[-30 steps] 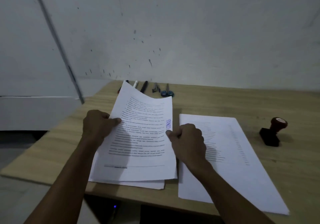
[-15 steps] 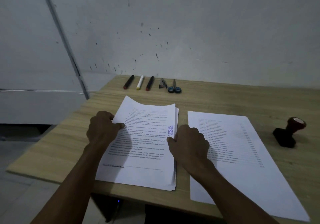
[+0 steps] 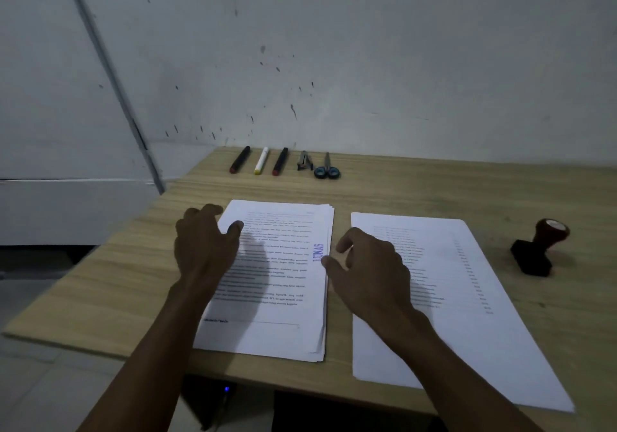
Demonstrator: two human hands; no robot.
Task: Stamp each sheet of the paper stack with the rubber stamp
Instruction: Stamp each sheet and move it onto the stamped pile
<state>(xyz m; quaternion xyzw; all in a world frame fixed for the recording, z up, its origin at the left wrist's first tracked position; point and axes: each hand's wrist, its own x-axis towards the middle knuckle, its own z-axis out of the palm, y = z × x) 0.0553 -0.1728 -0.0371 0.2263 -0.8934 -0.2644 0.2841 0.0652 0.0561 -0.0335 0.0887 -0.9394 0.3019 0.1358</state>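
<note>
A stack of printed sheets (image 3: 277,324) lies flat on the wooden table (image 3: 400,191), its top page bearing a blue "LUNAS" stamp mark (image 3: 318,253) near the right edge. My left hand (image 3: 203,248) hovers over the stack's left edge with fingers loosely spread, holding nothing. Over the gap between the two piles, my right hand (image 3: 370,271) has relaxed fingers, its thumb near the stamp mark. A second pile of sheets (image 3: 467,324) lies to the right. The rubber stamp (image 3: 537,248), black base and dark red knob, rests on its side at the far right, untouched.
Along the table's back edge lie two dark markers (image 3: 239,159), a white marker (image 3: 261,160), a staple remover (image 3: 304,161) and blue-handled scissors (image 3: 327,168). A white wall stands behind. The table's front edge runs close below the piles.
The sheet I held lifted a second ago was laid onto the left stack. Both hands have since let go of the stack and opened.
</note>
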